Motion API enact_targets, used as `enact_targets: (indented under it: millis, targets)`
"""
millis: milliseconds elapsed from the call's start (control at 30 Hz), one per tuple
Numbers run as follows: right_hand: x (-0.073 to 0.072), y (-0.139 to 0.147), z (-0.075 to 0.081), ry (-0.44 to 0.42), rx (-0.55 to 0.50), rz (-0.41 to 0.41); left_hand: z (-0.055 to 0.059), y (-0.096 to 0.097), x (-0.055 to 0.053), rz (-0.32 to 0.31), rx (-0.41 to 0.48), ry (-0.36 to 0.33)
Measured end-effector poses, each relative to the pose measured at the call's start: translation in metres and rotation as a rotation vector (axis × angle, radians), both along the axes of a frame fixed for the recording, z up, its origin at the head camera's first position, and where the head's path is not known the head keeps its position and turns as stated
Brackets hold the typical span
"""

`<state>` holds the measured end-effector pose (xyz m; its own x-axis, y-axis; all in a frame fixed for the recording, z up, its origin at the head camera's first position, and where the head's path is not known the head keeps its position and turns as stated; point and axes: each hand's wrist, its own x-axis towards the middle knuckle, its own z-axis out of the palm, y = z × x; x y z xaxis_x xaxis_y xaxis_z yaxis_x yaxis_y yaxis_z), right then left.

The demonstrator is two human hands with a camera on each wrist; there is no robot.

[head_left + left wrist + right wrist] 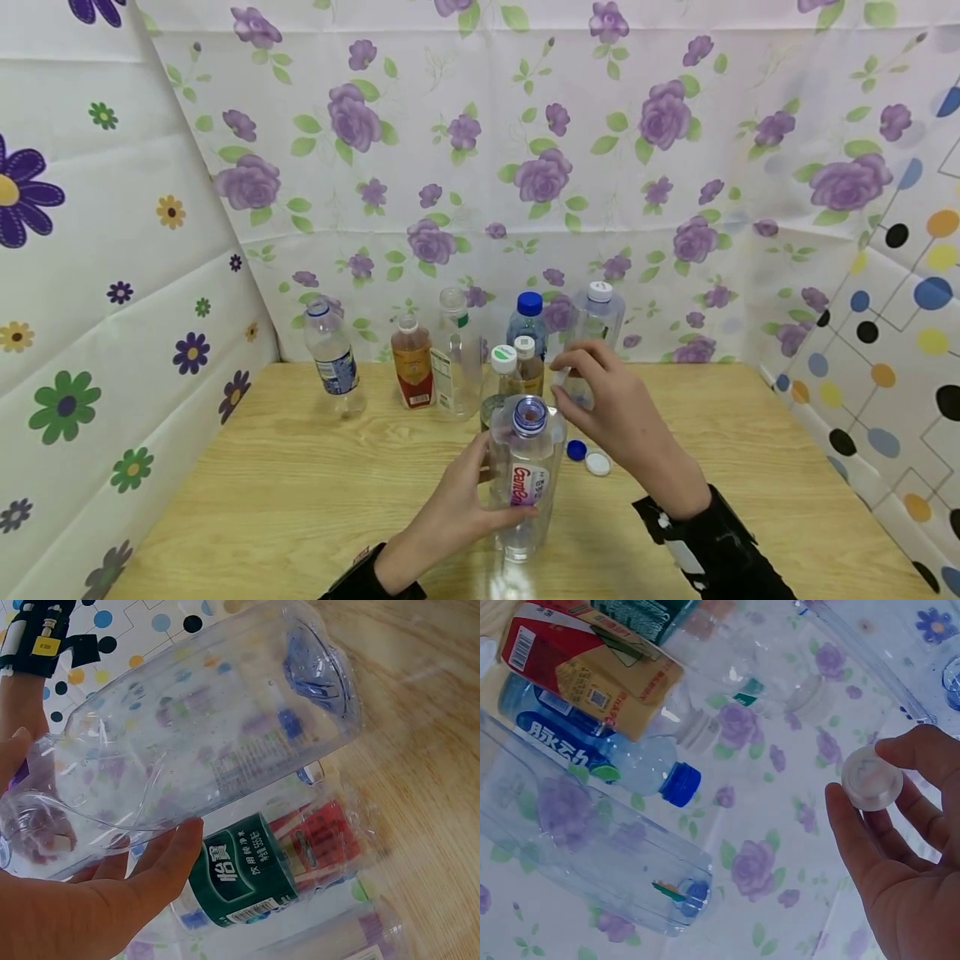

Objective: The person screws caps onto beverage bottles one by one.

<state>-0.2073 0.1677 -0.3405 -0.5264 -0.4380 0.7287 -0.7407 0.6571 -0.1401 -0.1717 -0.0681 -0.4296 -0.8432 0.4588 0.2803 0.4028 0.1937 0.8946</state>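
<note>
1. While fingers of the left hand (459, 505) clamp an uncapped, clear plastic bottle (527, 482), those of the right hand (624, 410) pinch a round, translucent plastic cap (871, 778).
2. That cap is at one o'clock from the bottle's mouth.

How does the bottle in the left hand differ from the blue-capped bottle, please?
The held bottle has an open neck, while the blue-capped bottle wears its cap. The left hand grips the held bottle; the blue-capped bottle stands untouched. Both are see-through and roughly upright.
</note>
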Motion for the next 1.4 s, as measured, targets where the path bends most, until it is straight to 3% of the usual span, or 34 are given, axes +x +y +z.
enact_targets:
  millis: [167,333,533,800,1033,1267,1400]
  targets:
    - [0.004,-0.001,0.006,0.028,-0.037,-0.011,0.000,0.000,0.000,-0.002,0.002,0.006]
    - [0.011,-0.003,0.012,0.073,-0.080,0.034,0.000,0.001,0.000,-0.003,0.000,0.019]
    - [0.025,-0.011,0.022,0.033,-0.182,0.168,-0.001,0.001,0.000,-0.008,0.002,0.018]
    - [0.031,-0.017,0.025,0.012,-0.153,0.309,0.001,0.000,0.000,-0.022,0.004,0.014]
    - [0.030,-0.018,0.024,0.014,-0.118,0.314,-0.001,-0.001,0.001,-0.026,0.002,0.007]
    - [0.031,-0.017,0.021,-0.052,-0.088,0.290,-0.001,-0.001,0.001,-0.036,0.004,0.001]
    - [0.031,-0.017,0.022,-0.034,-0.075,0.291,-0.001,-0.001,0.001,-0.038,0.004,0.004]
